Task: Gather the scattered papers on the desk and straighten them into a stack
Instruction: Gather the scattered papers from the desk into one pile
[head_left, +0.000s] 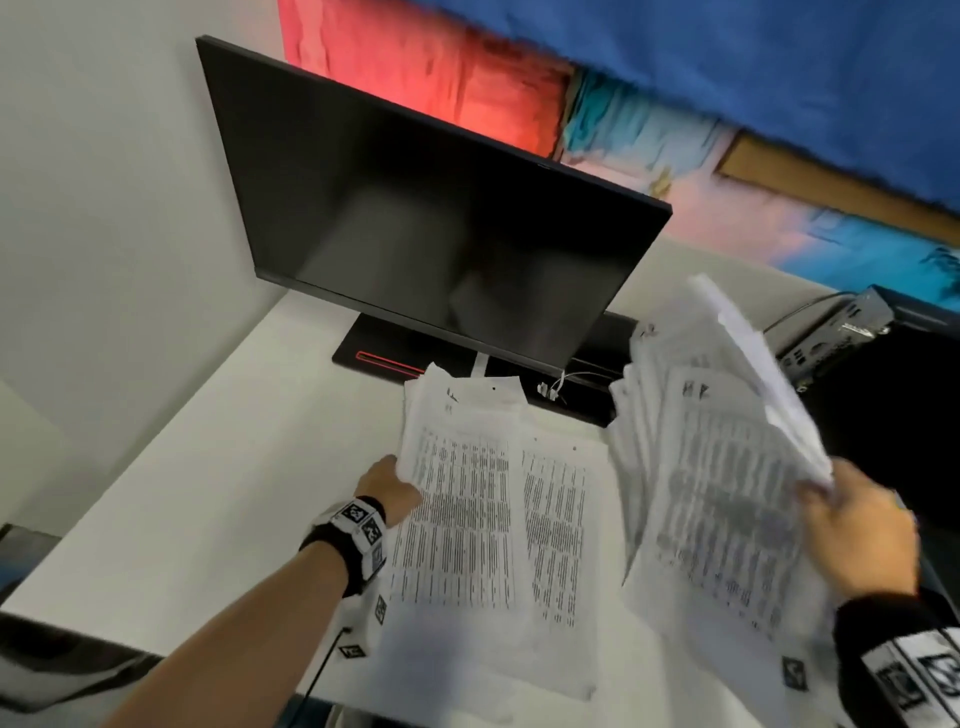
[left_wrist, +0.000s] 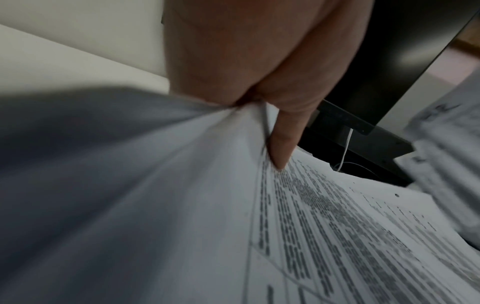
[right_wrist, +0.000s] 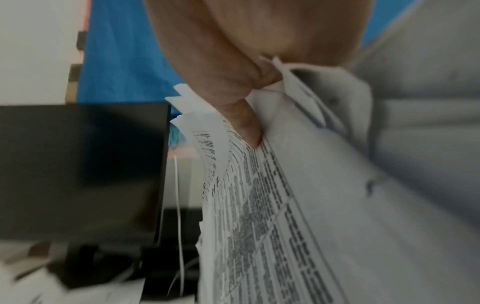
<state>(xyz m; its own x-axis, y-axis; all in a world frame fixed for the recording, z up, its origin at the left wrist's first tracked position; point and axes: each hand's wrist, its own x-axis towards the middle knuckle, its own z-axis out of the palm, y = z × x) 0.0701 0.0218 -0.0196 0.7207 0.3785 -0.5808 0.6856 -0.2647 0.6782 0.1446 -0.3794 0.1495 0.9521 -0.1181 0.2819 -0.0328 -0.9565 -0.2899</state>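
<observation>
L hand (head_left: 387, 488) pinches printed sheets (head_left: 457, 519), R hand (head_left: 862, 535) grips lifted bundle (head_left: 717, 467); print too blurred to read.

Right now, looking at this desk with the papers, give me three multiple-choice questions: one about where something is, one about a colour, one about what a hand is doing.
1. Where is the monitor relative to the papers on the desk?
A. Behind them
B. Under them
C. To their right

2. What colour is the stripe on the monitor base?
A. Green
B. Red
C. Yellow

3. What is the right hand doing?
A. Resting flat on the desk
B. Pointing at the screen
C. Gripping a raised bundle of papers

Answers: 1 A, the screen stands beyond the sheets' far edge. 2 B, the head view shows a red strip. 3 C, the thumb clamps the fanned sheets.
</observation>
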